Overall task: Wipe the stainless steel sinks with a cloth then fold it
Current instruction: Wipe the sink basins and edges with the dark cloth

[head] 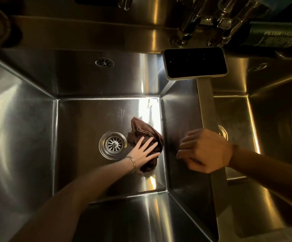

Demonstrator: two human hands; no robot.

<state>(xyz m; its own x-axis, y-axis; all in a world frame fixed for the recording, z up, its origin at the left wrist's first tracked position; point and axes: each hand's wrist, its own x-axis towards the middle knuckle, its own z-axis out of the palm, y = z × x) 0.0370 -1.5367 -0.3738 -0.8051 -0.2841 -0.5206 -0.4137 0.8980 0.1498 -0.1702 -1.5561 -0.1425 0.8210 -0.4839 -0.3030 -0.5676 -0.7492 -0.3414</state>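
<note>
The wiping step is in hand, in the left sink (82, 119); the right sink (272, 119) and the folding are, as I judge, not yet done.

Nearest, the left hand (144, 151) reaches down to the floor of the basin. Its fingers are straight and spread, and it presses flat on the brown cloth (141, 130); it does not pinch it. The cloth lies crumpled on the sink floor, against the right wall and touching the right rim of the drain (113, 144).

The right hand (206, 151) is above the divider (206, 102) between the two basins. Its fingers are loosely curled and seem to hold nothing; whether it leans on the divider I cannot tell from this angle.

The next move calls for steady pressure of the flat palm, pushing the cloth along the floor and up the walls, without letting it bunch over the drain.

Farther, a phone (195, 62) lies on the far end of the divider, and behind it the taps (194, 23) stand at the back edge.
</note>
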